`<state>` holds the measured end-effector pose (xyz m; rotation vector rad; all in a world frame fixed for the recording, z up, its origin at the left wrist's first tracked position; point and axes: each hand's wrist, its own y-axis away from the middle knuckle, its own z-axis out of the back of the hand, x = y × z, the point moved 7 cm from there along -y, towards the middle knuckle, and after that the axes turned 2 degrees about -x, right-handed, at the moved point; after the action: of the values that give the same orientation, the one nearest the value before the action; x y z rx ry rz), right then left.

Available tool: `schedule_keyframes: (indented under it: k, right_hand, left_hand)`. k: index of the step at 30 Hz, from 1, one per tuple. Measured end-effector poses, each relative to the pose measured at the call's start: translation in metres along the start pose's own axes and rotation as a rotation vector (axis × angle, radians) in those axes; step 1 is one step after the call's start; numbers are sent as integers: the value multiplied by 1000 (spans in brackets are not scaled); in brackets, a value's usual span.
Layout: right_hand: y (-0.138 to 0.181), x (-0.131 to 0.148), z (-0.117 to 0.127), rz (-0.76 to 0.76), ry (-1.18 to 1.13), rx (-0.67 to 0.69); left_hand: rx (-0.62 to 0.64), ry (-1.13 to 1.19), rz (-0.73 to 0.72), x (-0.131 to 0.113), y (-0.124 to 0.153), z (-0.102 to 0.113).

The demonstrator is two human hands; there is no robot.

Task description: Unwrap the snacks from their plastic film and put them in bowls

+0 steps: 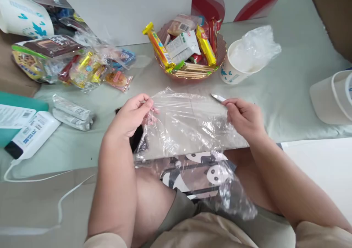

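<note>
My left hand (pixel 134 112) pinches the upper left edge of a crinkled clear plastic bag (pixel 181 127). The bag spreads across the table's front edge and hangs down over my lap. At the bag's right side, my right hand (pixel 244 116) is closed around a small silver metal tool (pixel 218 97), whose flat tip points up and left. The rest of that tool is hidden in the fingers, and I cannot tell whether they also grip the bag. A black phone-like object (pixel 135 140) lies partly beneath my left hand and the bag.
Beyond the bag stands a gold-rimmed bowl (pixel 189 77) of wrapped snacks. Right of it, a paper cup (pixel 233 72) holds crumpled plastic. Snack packets (pixel 85 68) and two silver sachets (pixel 73 112) lie left. A white power bank (pixel 34 134) with a cable and white buckets (pixel 330 97) flank the sides.
</note>
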<state>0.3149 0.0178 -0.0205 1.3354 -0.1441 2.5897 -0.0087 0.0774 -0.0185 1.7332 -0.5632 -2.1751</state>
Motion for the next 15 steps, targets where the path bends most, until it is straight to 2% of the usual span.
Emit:
schedule_keyframes:
  k: [3,6,11,13,15]
  right_hand:
    - [-11,0,14,113,137,-61]
    - [-14,-3,24,144,199,-124]
    - [0,-5,33,186,122,-301]
    - [7,-7,24,186,-7,-285]
    - [12,-12,4,134,-146,-149]
  left_hand:
    - [-29,-65,-113,0,-7,-3]
    - [-91,-68,-233,-1,-14,0]
    - [-134,-111,-304,6,-22,6]
    - [-178,-138,-304,10,-23,9]
    - [-241,-121,-332,11,-23,12]
